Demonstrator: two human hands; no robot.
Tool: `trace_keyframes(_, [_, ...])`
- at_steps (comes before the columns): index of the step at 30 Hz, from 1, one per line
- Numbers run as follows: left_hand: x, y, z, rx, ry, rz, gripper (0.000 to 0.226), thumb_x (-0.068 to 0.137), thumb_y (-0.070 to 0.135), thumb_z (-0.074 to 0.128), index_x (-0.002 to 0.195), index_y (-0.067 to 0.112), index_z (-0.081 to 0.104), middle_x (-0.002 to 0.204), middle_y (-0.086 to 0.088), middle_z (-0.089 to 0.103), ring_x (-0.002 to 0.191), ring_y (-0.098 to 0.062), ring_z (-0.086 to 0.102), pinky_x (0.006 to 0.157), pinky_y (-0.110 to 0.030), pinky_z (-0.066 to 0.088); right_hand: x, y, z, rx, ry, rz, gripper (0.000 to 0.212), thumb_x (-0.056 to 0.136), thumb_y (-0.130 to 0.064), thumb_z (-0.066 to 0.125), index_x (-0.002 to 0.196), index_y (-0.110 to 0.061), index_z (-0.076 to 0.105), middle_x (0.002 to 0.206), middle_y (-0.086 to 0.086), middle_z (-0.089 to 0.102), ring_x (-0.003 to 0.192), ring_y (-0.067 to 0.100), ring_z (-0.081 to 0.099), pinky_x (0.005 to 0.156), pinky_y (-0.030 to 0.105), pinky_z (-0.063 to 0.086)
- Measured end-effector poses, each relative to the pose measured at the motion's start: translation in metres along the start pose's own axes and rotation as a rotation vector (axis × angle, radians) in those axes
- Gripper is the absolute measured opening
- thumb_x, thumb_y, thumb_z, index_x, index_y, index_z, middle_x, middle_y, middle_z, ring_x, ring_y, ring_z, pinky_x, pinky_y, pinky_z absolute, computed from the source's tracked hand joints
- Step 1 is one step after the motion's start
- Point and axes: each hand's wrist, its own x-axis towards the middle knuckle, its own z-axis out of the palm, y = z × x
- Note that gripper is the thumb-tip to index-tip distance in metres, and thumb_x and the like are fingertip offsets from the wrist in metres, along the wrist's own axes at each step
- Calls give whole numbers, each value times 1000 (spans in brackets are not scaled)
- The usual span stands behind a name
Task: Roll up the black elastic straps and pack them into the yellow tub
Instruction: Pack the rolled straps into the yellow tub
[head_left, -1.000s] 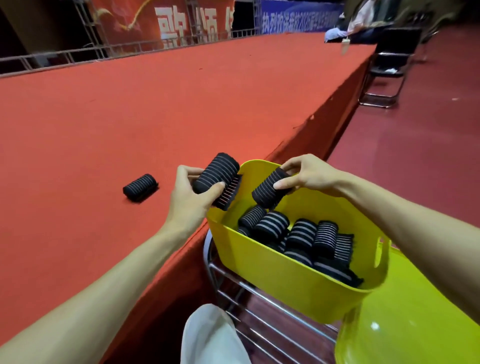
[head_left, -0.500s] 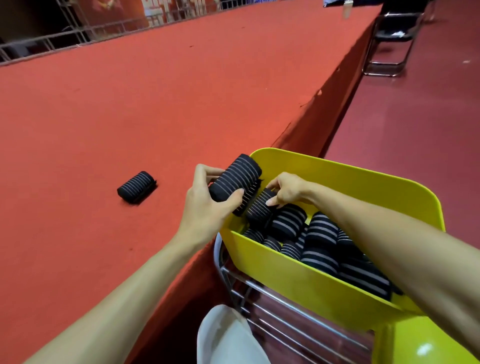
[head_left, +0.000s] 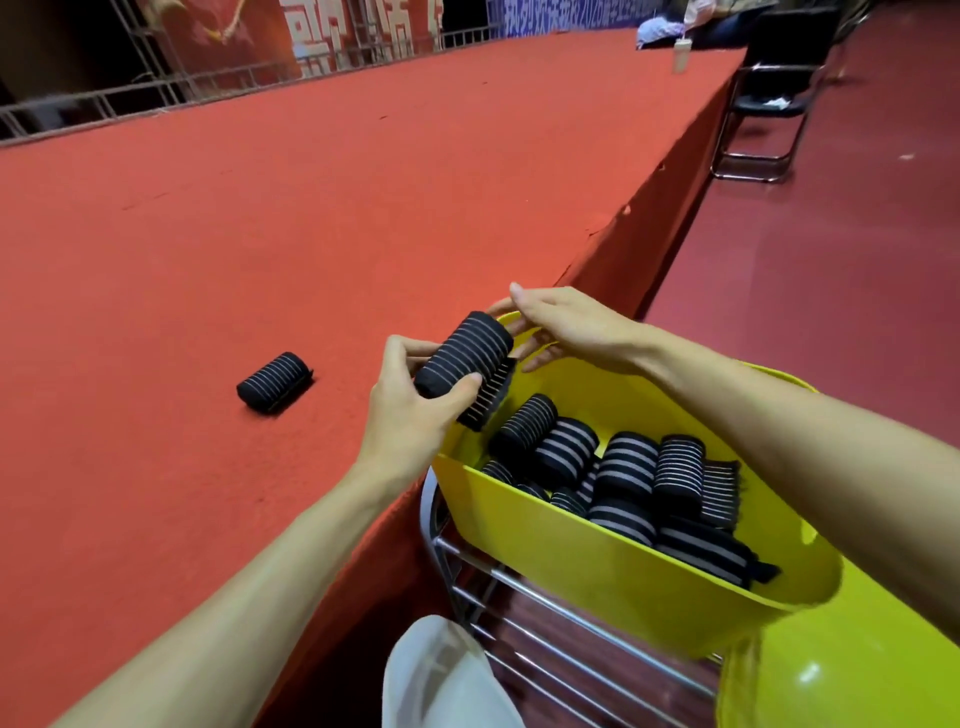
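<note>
In the head view, the red-carpeted bench fills the left of the frame, and one rolled strap lies on it. At centre, the left hand grasps another roll over the rim of the yellow tub. The right hand is released, its fingers straight. A black chair stands on the dark red floor at upper right.

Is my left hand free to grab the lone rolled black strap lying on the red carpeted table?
Probably not yet: the left hand grips another rolled black strap. The lone rolled strap lies on the red carpet with nothing between, so once emptied it likely reaches.
</note>
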Motion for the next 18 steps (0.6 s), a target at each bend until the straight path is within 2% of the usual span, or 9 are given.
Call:
trace_keyframes(2, [-2, 4, 2, -10, -2, -10, 35, 82, 19, 75, 103, 16, 48, 99, 8, 59, 72, 13, 56, 64, -10, 46, -12, -15, 1, 171, -126, -10, 38, 100, -45, 42, 124, -23, 60, 115, 7, 65, 87, 22, 61, 78, 37, 58])
trace_keyframes(4, [-6, 8, 5, -22, -12, -21, 34, 83, 20, 75, 103, 17, 48, 99, 7, 59, 74, 11, 57, 64, -12, 46, -24, -21, 1, 146, -183, -72, 31, 97, -26, 55, 126, -18, 60, 117, 7, 62, 94, 19, 60, 77, 31, 56])
trace_keyframes(7, [-10, 14, 10, -91, -30, -52, 33, 83, 20, 75, 101, 18, 48, 99, -1, 61, 77, 0, 59, 63, -16, 48, -36, -19, -1, 112, -154, -115, 36, 88, -3, 65, 124, -11, 60, 113, 2, 62, 96, 8, 63, 78, 23, 53])
trace_keyframes(10, [-15, 22, 18, -120, -82, -75, 33, 83, 15, 74, 103, 13, 47, 95, -5, 60, 72, -3, 59, 58, -14, 47, -47, -12, -7, 142, -121, -109, 33, 87, 1, 66, 118, -8, 60, 107, 3, 64, 94, 8, 64, 77, 24, 54])
trace_keyframes(13, [-17, 25, 25, -111, -222, -133, 37, 83, 20, 75, 105, 13, 46, 97, -10, 63, 68, -3, 66, 56, -18, 51, -56, -5, -16, 71, -100, -71, 32, 87, 1, 66, 116, -7, 59, 104, 7, 65, 84, 5, 66, 67, 19, 51])
trace_keyframes(16, [-12, 21, 29, 10, -436, -175, 37, 84, 33, 73, 107, 22, 46, 107, -7, 65, 80, -14, 70, 71, -35, 58, -63, 7, -30, -22, -97, 1, 31, 87, -2, 67, 116, -9, 61, 106, 11, 65, 83, 7, 66, 64, 18, 51])
trace_keyframes(18, [-11, 17, 28, 168, -555, -123, 36, 86, 36, 70, 112, 26, 48, 107, 1, 67, 90, -12, 68, 84, -37, 56, -62, 22, -38, -127, -81, 68, 32, 85, -6, 70, 116, -12, 63, 115, 20, 63, 94, 18, 64, 63, 19, 51])
